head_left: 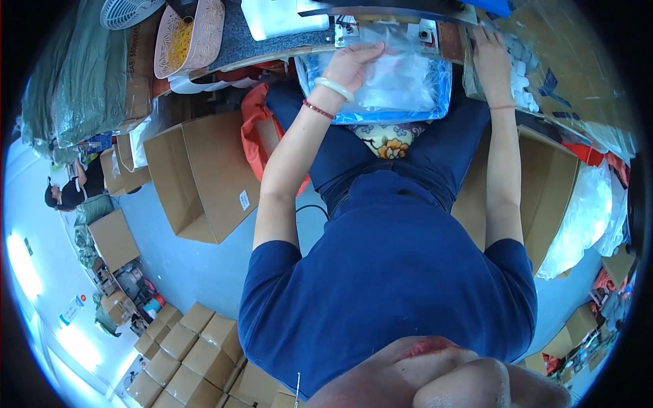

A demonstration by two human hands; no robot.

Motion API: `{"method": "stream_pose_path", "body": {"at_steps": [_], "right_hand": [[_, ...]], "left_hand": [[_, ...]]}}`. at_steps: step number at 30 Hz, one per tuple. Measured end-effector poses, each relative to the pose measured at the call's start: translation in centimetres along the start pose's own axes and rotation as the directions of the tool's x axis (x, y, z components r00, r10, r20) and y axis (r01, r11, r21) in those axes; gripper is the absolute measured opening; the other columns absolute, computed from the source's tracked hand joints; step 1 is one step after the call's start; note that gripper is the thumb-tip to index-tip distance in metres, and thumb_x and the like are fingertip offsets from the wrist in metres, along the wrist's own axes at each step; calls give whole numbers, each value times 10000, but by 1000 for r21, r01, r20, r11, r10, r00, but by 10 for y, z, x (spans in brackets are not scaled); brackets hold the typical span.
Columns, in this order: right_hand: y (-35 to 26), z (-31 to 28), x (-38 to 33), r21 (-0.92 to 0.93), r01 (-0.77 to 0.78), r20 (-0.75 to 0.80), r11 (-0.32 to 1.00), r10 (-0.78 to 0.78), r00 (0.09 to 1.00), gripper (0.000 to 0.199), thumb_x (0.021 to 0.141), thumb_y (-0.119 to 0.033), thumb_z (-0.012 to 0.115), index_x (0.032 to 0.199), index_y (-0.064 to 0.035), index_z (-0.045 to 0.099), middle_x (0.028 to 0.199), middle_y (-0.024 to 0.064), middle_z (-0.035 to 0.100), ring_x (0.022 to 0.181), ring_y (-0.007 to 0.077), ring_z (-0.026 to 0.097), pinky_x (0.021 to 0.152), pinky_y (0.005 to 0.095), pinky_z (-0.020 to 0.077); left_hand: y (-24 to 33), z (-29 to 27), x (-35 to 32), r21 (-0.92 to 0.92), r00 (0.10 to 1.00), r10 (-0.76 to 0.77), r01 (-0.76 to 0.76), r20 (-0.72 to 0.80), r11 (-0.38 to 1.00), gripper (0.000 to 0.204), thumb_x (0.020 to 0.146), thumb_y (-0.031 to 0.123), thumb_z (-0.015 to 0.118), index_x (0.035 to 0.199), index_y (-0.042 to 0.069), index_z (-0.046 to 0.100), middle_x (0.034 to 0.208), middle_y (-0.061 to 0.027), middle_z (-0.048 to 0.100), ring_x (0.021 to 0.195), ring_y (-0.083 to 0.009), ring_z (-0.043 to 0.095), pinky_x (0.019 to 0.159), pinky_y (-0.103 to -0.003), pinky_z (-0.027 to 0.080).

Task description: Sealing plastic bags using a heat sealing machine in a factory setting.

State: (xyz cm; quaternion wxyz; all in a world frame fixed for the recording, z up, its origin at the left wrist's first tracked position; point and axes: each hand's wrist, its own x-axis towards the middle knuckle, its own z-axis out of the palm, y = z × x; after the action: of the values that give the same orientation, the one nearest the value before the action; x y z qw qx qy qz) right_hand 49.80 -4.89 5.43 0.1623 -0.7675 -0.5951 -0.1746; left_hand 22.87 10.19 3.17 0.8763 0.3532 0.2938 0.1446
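Observation:
My left hand (352,66), with a pale bangle at the wrist, is closed with its fingertips pinched at the edge of a clear plastic bag (384,58). The bag lies in front of a small metal fixture (425,32) at the table edge. Under it, on my lap, rests a blue-edged stack of clear plastic bags (408,102). My right hand (488,51) reaches over a box at the right that holds small white pieces (520,81). Its fingers are stretched out, and nothing shows in them.
A pink basket (204,41) with yellow bands stands at the left of the table, beside a white container (282,17). An open carton (204,177) sits left of my legs, another (537,197) right of them. Stacked cartons (197,347) stand behind.

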Motion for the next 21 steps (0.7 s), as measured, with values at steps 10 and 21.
{"method": "stream_pose_path", "body": {"at_steps": [10,21], "right_hand": [[0,-13,-18,494,-243,-83,835,324,943,295,938,-204,624,1229,-153,638,1189,45,643,909,192,660,776,311,519],[-139,-92,-8,777,-447,461,444,84,884,275,854,-88,721,1126,-58,694,1083,34,684,909,113,613,804,237,478]], "left_hand": [[53,-93,-5,874,601,653,-177,460,-452,550,823,277,728,1293,59,542,1366,-164,532,1253,-319,498,1001,-456,390],[46,-31,-85,900,786,607,-172,-119,400,189,817,150,786,939,10,753,747,8,688,713,-17,575,644,-188,453]]}}
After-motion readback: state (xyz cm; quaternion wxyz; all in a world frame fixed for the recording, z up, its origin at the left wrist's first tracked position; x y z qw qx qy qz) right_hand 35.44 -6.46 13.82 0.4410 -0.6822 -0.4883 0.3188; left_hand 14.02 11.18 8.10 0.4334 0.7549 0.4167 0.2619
